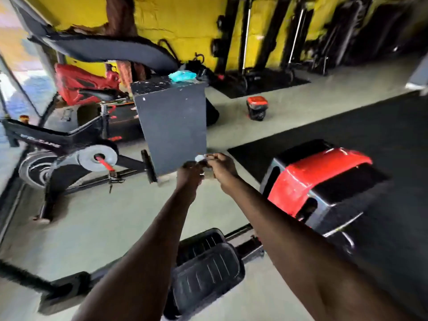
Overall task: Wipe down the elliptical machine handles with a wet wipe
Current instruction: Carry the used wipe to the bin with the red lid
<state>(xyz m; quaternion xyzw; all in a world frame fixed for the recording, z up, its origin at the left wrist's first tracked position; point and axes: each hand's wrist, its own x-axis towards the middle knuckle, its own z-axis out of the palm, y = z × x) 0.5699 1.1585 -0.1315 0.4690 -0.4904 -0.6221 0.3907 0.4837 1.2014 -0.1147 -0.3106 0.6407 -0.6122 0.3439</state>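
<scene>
Both my arms reach forward over the floor. My left hand [188, 176] and my right hand [222, 169] meet in mid-air and pinch a small white wet wipe [201, 159] between their fingers; the picture is blurred there. Below my arms lie the elliptical machine's black ribbed foot pedals [203, 272]. Its red and black housing [324, 184] stands to the right. No handle of the elliptical is in sight. A teal wipe packet [183, 76] lies on top of a tall dark box [172, 128] ahead of my hands.
An exercise bike [69, 156] with a grey flywheel stands at the left. A red and black container [257, 108] sits on the grey floor. Black weight racks [278, 38] line the yellow back wall. Black mats [347, 130] cover the floor at the right.
</scene>
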